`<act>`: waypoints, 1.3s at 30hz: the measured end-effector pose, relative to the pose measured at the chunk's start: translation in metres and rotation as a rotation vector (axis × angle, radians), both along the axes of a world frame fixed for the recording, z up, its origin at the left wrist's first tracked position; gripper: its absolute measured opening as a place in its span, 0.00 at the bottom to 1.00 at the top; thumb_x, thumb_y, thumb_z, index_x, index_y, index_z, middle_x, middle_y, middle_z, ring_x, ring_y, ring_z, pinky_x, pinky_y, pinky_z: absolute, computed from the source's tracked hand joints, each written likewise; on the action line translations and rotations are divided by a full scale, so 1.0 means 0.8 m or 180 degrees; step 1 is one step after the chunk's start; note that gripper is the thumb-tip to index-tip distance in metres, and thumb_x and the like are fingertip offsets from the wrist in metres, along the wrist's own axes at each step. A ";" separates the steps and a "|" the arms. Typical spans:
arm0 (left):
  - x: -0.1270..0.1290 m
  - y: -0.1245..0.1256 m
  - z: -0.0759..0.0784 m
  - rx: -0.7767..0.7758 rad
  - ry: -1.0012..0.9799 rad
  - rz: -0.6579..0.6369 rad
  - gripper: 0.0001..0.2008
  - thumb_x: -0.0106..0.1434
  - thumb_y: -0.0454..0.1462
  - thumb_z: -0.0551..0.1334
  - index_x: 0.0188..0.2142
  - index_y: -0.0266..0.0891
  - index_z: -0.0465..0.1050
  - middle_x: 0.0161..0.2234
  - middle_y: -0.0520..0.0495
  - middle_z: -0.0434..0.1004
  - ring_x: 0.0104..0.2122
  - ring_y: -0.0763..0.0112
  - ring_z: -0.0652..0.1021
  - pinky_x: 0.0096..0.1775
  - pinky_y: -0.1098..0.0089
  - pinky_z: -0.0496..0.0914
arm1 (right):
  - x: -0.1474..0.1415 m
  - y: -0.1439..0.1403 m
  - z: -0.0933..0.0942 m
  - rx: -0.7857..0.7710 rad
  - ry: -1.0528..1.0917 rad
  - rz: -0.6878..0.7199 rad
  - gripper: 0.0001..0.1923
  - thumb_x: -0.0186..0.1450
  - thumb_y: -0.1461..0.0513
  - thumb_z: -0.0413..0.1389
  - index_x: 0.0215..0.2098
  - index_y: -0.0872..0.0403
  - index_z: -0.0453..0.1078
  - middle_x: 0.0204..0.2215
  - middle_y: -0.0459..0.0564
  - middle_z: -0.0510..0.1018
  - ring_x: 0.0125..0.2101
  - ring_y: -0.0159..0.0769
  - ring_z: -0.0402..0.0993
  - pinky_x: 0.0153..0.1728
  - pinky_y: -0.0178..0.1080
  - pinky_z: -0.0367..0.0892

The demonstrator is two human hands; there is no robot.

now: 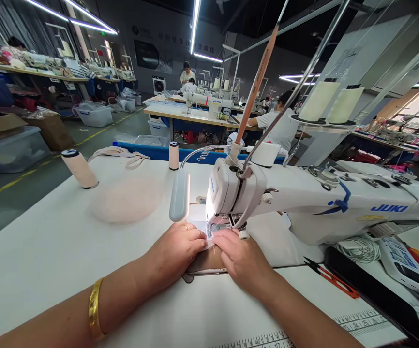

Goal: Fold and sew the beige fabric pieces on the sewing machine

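Both hands are at the needle area of a white sewing machine (pixel 285 193), under its lit head. My left hand (pixel 178 249), fingers bent and close together, presses on the left edge of a small pale piece of fabric (pixel 209 245). From the other side my right hand (pixel 242 256) has its fingertips closed on the same fabric, just right of the presser foot (pixel 210 229). Much of the fabric is hidden by the fingers. A light cloth (pixel 273 237) lies on the bed right of the needle. A grey work lamp (pixel 179 195) hangs above my left hand.
Left on the table (pixel 42 246) are a thread cone (pixel 79 169), a smaller spool (pixel 173 155), a sheer peach fabric piece (pixel 126 199) and fabric straps (pixel 118 155). Right lie orange thread snips (pixel 335 280), a black flat object (pixel 372 295) and a cable coil (pixel 358 249). People work behind.
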State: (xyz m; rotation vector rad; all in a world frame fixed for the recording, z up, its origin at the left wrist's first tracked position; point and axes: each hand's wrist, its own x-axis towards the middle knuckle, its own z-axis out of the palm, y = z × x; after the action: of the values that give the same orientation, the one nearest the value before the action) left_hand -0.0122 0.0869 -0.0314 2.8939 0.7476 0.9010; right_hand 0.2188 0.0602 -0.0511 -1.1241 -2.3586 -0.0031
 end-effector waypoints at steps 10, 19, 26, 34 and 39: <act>-0.004 -0.002 0.008 -0.0196 0.0101 0.0188 0.10 0.72 0.32 0.57 0.42 0.39 0.79 0.45 0.43 0.84 0.43 0.58 0.82 0.44 0.59 0.72 | -0.004 -0.006 0.007 0.0053 -0.0003 0.0151 0.22 0.62 0.76 0.49 0.48 0.51 0.71 0.42 0.51 0.81 0.37 0.42 0.73 0.32 0.40 0.62; -0.018 -0.004 0.034 -0.0741 0.0115 0.0446 0.20 0.76 0.40 0.50 0.26 0.41 0.66 0.26 0.51 0.72 0.27 0.67 0.71 0.36 0.63 0.67 | 0.019 -0.003 0.024 0.0629 -0.0052 -0.0330 0.18 0.63 0.75 0.49 0.42 0.52 0.74 0.34 0.53 0.79 0.35 0.44 0.69 0.36 0.43 0.64; -0.029 0.012 0.013 -0.0545 -0.0079 0.0631 0.14 0.66 0.27 0.51 0.38 0.41 0.75 0.40 0.45 0.77 0.39 0.61 0.74 0.39 0.63 0.69 | 0.011 -0.013 0.037 -0.0295 -0.0200 0.0693 0.17 0.63 0.74 0.51 0.42 0.49 0.73 0.45 0.48 0.81 0.43 0.41 0.72 0.45 0.41 0.67; -0.022 -0.005 0.014 -0.1170 -0.0101 0.0107 0.13 0.60 0.25 0.53 0.33 0.40 0.74 0.38 0.46 0.75 0.36 0.65 0.76 0.36 0.66 0.71 | 0.039 -0.002 0.040 0.0602 0.0034 0.0109 0.15 0.64 0.75 0.50 0.38 0.52 0.71 0.34 0.52 0.78 0.41 0.45 0.71 0.44 0.45 0.67; -0.018 0.000 0.019 -0.0925 -0.0078 0.0187 0.18 0.63 0.25 0.53 0.46 0.41 0.75 0.41 0.44 0.75 0.36 0.63 0.76 0.37 0.65 0.72 | 0.006 -0.024 0.038 -0.0214 -0.0115 0.0966 0.15 0.66 0.74 0.51 0.44 0.51 0.70 0.46 0.49 0.80 0.46 0.41 0.72 0.45 0.42 0.67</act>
State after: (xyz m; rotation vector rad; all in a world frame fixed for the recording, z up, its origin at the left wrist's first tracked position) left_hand -0.0265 0.0871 -0.0164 2.6162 0.8838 0.7584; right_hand 0.2232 0.0414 -0.0208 -0.7908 -2.5553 0.1655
